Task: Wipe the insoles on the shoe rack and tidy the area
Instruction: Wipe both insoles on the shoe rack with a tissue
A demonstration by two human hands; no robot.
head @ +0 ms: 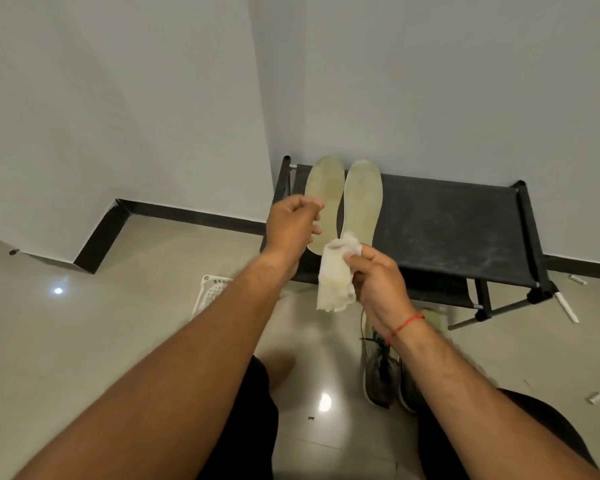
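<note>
Two pale yellowish insoles lie side by side on the left end of the black fabric shoe rack point(465, 230): the left insole point(326, 181) and the right insole point(362, 199). My right hand point(378, 275) grips a crumpled white cloth point(336, 275) that hangs down in front of the insoles' near ends. My left hand point(291, 226) hovers over the near part of the left insole, fingers loosely curled with nothing seen in them. It is apart from the cloth.
A pair of grey-green sneakers point(385, 372) stands on the tiled floor below my right wrist. A white plastic basket point(210, 292) peeks out behind my left forearm. Small white scraps point(594, 398) lie on the floor at right. The rack sits in a wall corner.
</note>
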